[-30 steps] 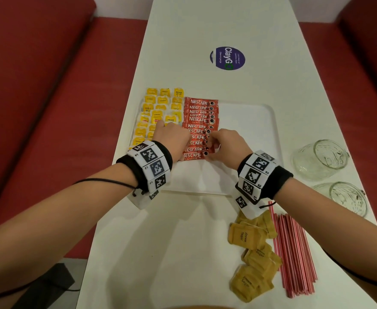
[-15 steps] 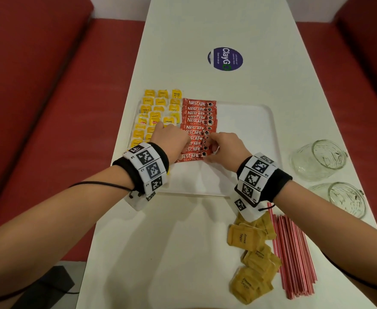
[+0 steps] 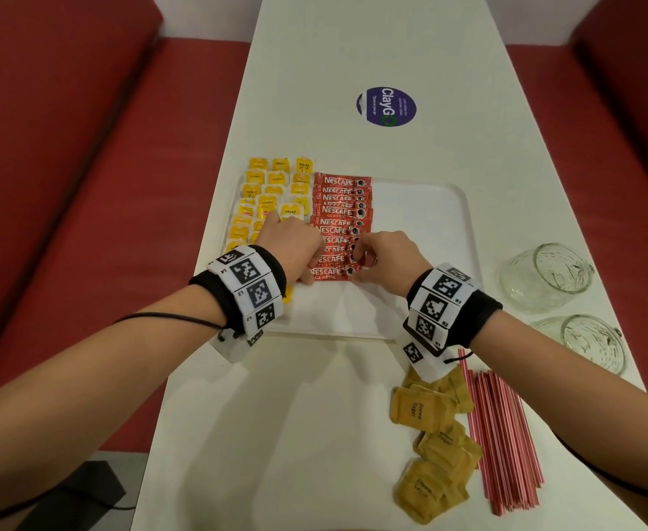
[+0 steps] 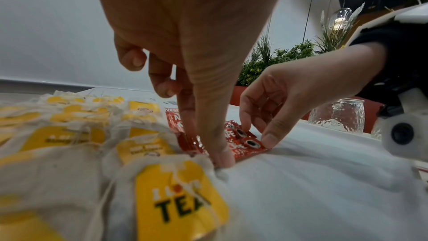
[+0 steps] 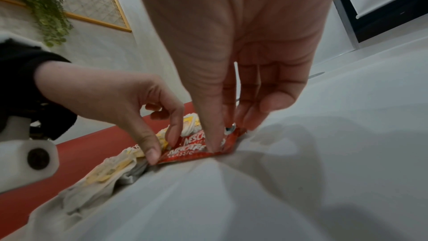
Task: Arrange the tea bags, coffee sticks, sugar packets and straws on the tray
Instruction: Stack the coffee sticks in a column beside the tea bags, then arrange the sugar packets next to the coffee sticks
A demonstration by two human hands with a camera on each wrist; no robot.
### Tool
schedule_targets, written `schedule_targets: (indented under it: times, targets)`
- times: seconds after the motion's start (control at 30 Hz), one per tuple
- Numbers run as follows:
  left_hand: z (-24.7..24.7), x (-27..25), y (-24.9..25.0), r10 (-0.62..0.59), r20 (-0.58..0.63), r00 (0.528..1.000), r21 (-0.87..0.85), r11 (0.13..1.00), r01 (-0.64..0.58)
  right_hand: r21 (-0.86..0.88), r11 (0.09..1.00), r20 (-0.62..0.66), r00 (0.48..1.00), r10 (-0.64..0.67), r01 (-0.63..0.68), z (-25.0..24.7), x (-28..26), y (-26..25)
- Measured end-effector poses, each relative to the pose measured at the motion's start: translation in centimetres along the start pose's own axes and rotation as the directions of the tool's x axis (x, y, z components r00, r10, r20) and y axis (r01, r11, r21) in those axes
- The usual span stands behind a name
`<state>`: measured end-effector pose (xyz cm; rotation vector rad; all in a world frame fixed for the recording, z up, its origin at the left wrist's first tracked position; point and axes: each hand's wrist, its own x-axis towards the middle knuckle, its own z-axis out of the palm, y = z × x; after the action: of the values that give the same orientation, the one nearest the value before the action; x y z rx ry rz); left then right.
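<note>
Squaring the coffee sticks point(image 3: 339, 224) row on the tray point(image 3: 422, 224). Head: left hand point(image 3: 293, 247) and right hand point(image 3: 389, 258) both curled, fingers point(image 3: 364, 239) pinching near sticks' ends; tea bags point(image 3: 266, 203) left of them. Off-tray, sugar packets point(image 3: 422, 412) ("Brown Sugar") and straws point(image 3: 502, 435) lie near-right on the counter point(image 3: 276, 415); we'd move those next. Left wrist: tag point(image 4: 180, 199) reads "TEA". Right wrist: "NESCAFE CLASSIC".

left hand point(image 4: 197, 39) pinches coffee sticks point(image 4: 243, 147) beside tea bags point(image 4: 142, 148) | right hand point(image 4: 289, 94) pinches opposite ends
</note>
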<state>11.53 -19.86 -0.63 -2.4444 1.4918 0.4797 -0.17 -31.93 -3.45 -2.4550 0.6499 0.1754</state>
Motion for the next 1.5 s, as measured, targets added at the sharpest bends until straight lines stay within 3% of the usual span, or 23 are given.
schedule_targets:
  times: [0.17,0.47,0.8,0.87,1.0,1.2,1.3,1.5]
  targets:
    - [-0.2,-0.1,-0.2,0.007,0.016,1.0,-0.009,1.0,-0.007,0.002,1.0,-0.003,1.0,-0.007,0.007,-0.4,-0.1,-0.1]
    - [-0.8,-1.1,1.7,0.075,-0.153,0.985,-0.188,0.977,-0.104,-0.017,1.0,-0.044,0.999,-0.014,0.013,-0.9,-0.9,-1.3]
    - [-3.3,-3.8,4.7,0.079,-0.292,0.953,-0.182,0.974,-0.136,-0.042,0.999,-0.136,0.99,-0.023,0.017,-3.7,-4.6,-1.8]
    - [-3.4,-4.7,5.6,0.096,-0.269,0.958,-0.181,0.972,-0.149,-0.067,0.998,-0.141,0.99,-0.006,-0.003,-4.1,-6.1,-1.5]
    - [-2.4,-7.1,8.3,0.169,-0.069,0.983,-0.193,0.965,-0.179,-0.082,0.996,-0.172,0.985,0.03,-0.045,-4.1,-10.0,-0.4]
    - [2.2,-11.5,14.1,0.255,0.189,0.948,-0.208,0.954,-0.216,-0.03,0.996,-0.196,0.978,0.071,-0.078,-2.5,-17.1,1.7]
    - [4.4,-12.9,16.6,0.25,0.224,0.942,-0.213,0.956,-0.203,-0.03,0.995,-0.171,0.982,0.085,-0.092,-1.3,-20.3,2.7]
    - [6.5,-13.6,20.2,0.129,0.184,0.974,-0.168,0.981,-0.098,-0.043,0.995,-0.126,0.988,0.089,-0.095,0.2,-24.2,4.4]
